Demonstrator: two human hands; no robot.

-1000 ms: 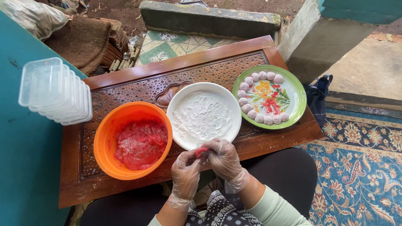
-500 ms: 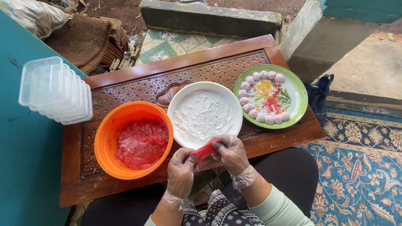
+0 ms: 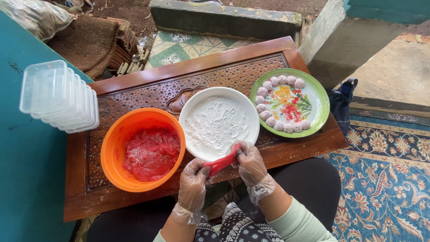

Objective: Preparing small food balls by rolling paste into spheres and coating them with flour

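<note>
1. Dough strip (image 3: 220, 164), red, stretched between your gloved hands at the table's (image 3: 134, 92) near edge, just below the flour plate (image 3: 218, 122).
2. Left hand (image 3: 193, 183) pinches its lower end; right hand (image 3: 249, 162) pinches the upper end.
3. Orange bowl (image 3: 112, 148) of red dough sits left; green plate (image 3: 320, 104) of balls right.

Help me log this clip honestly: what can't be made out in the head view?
- Red dough strip: its ends are covered by the gloved left hand and right hand, so its full length is hidden.
- White plate: the near rim is behind the hands.
- Orange bowl: how deep the red mass sits cannot be told from above.
- Stacked clear containers: the count is unclear, as they overlap.
- Person's forearms: cut off by the bottom edge.
</note>
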